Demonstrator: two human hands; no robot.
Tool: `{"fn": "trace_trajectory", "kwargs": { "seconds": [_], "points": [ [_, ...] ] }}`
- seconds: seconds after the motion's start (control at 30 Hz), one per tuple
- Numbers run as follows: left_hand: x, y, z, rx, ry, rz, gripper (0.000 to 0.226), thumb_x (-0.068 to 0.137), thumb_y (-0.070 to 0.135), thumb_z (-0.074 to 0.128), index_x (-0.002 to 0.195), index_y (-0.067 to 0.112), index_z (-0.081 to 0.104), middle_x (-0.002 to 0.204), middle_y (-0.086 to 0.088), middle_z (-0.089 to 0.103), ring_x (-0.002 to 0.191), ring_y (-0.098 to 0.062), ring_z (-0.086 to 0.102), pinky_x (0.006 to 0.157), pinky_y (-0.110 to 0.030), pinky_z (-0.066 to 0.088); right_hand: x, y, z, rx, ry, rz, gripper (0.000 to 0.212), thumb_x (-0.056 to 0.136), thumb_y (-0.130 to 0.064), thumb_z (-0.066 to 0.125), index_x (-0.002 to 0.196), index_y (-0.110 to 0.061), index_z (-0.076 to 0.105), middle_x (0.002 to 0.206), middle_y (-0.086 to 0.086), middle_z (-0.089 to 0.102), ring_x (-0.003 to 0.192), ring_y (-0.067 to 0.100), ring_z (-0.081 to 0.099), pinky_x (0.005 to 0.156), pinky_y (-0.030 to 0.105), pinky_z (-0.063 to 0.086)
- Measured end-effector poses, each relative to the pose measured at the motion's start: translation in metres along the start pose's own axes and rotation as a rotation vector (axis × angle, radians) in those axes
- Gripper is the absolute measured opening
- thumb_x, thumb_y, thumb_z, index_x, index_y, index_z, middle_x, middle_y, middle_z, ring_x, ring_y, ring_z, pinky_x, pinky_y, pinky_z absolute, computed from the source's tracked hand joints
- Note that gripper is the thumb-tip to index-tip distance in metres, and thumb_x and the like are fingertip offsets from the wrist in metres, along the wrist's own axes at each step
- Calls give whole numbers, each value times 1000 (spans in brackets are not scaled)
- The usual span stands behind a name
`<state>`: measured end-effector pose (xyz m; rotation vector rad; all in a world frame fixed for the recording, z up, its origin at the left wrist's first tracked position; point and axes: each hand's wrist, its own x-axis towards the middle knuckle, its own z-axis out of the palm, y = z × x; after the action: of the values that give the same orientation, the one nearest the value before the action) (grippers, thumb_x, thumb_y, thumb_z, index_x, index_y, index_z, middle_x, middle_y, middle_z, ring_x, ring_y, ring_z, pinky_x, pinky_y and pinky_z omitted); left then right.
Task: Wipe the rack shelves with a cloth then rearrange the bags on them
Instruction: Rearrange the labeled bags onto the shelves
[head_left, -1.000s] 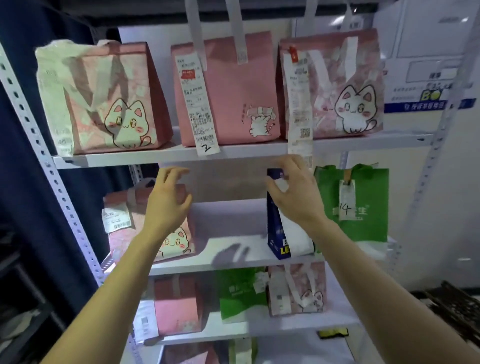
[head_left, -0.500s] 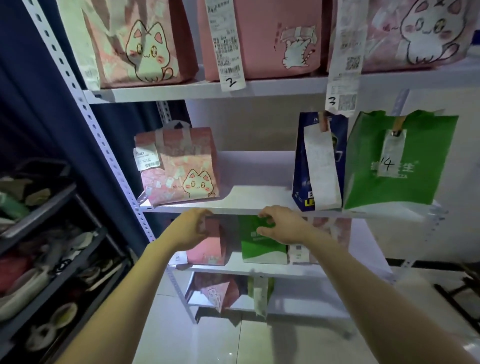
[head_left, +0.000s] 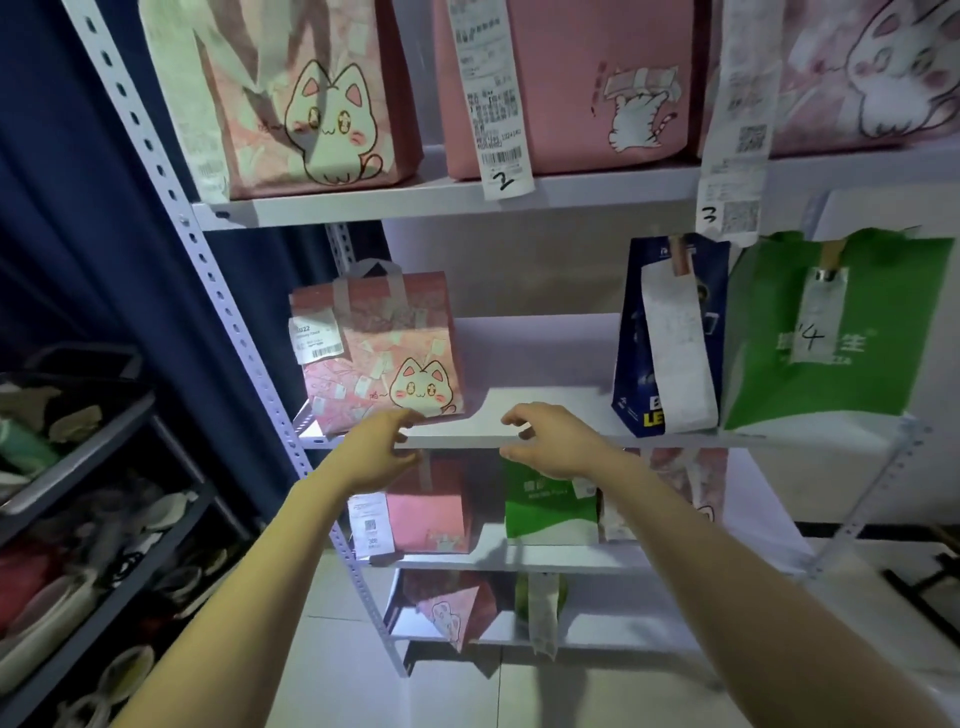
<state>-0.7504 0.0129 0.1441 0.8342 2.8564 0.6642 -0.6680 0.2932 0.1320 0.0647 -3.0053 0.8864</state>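
Note:
A white metal rack (head_left: 519, 439) holds paper bags on several shelves. On the middle shelf stand a pink cat bag (head_left: 379, 348) at the left, a blue bag (head_left: 670, 332) and a green bag (head_left: 826, 332) at the right. Below it sit a pink bag (head_left: 431, 512) and a small green bag (head_left: 550, 512). My left hand (head_left: 376, 452) and my right hand (head_left: 556, 441) hover in front of the middle shelf's front edge, fingers loosely curved, holding nothing. No cloth is in sight.
The top shelf (head_left: 457, 200) carries three pink cat bags with long receipts numbered 2 and 3. A dark cart (head_left: 78, 493) full of shoes stands at the left. Another pink bag (head_left: 452, 608) lies on the lowest shelf. Tiled floor below.
The view has dropped from the upper shelves. Both hands came down from the top shelf edge to the front of the middle shelf and have spread a little apart.

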Motion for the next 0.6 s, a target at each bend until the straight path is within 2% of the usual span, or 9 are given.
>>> {"fn": "trace_trajectory", "kwargs": {
  "seconds": [0.13,0.27,0.37,0.5,0.6],
  "points": [
    [35,13,-1,20,-4,115,55,100,27,77,151,20,57,150,-1,63,126,-20,68,107,-44,57,-8,8,-15,3,74,65,55,99,-46,69,148,-24,55,147,-4,59,120,13,63,102,35,54],
    [73,53,18,10,-16,269,51,100,31,76,146,16,60,140,-5,69,115,-20,71,99,-44,60,-37,35,-33,37,163,181,54,99,-44,70,148,-23,56,146,-4,60,120,13,63,97,29,51],
    [96,94,40,2,-29,349,46,101,36,73,143,19,64,136,0,72,111,-16,73,98,-42,60,-65,61,-49,30,231,272,56,99,-45,70,147,-20,57,143,-1,62,119,16,65,99,32,53],
    [120,152,67,-138,-1,302,37,103,41,71,133,18,72,124,2,77,105,-18,74,97,-42,60,-96,97,-65,22,270,359,52,96,-44,73,142,-20,62,137,0,65,114,18,67,91,34,54],
    [137,189,83,-259,56,218,29,102,41,71,121,19,76,107,5,77,102,-20,74,89,-38,60,-107,122,-77,32,296,378,48,98,-39,73,141,-22,62,139,-1,65,110,13,67,93,36,58]
  ]
}}
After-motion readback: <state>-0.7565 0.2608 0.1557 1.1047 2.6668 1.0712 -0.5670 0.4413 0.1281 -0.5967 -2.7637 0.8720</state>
